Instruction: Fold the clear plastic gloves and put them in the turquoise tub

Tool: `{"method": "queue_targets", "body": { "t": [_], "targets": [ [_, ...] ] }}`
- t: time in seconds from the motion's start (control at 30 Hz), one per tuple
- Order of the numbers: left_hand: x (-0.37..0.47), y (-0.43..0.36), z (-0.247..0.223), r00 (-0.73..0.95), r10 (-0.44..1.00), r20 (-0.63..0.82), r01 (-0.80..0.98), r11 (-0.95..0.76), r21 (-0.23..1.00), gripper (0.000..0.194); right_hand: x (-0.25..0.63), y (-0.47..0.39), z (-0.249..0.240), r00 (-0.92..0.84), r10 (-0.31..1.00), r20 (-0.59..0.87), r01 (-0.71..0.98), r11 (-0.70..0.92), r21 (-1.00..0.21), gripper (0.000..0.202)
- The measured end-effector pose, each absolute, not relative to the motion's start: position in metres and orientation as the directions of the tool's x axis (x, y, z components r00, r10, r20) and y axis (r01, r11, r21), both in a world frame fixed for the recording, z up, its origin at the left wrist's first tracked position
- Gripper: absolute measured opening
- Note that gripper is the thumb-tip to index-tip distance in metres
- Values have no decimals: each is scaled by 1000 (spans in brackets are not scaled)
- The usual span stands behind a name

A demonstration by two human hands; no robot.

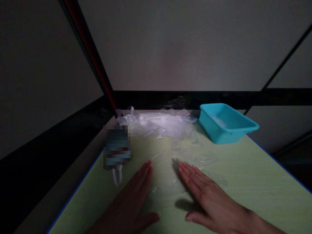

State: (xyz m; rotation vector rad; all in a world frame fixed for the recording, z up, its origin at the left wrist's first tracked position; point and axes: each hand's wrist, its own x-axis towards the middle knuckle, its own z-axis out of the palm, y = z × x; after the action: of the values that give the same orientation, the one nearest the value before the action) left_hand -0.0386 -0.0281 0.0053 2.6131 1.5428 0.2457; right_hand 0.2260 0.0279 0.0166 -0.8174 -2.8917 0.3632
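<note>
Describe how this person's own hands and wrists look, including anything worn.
The left hand and right hand are ungloved, with slender fingers. No ring, sleeve or watch shows on the right hand or wrist; the left is too shadowed for finer detail.

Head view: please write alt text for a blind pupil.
The open left hand and right hand are over a pale green table, crumpled clear plastic beyond. A turquoise tub stands far right; a pixelated item with a white loop lies at left.

Here's the left grip, flattened, fingers together, seemingly palm-down in the gloom; apart, to its right, the right grip, thumb spread inward.
</note>
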Motion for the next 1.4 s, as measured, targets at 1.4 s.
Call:
{"method": "queue_targets", "body": {
  "t": [1.4],
  "targets": [
    [-4,27,14,685,676,272,638,-737,224,54,245,55,13,-590,767,252,747,637,-192,58]
  ]
}}
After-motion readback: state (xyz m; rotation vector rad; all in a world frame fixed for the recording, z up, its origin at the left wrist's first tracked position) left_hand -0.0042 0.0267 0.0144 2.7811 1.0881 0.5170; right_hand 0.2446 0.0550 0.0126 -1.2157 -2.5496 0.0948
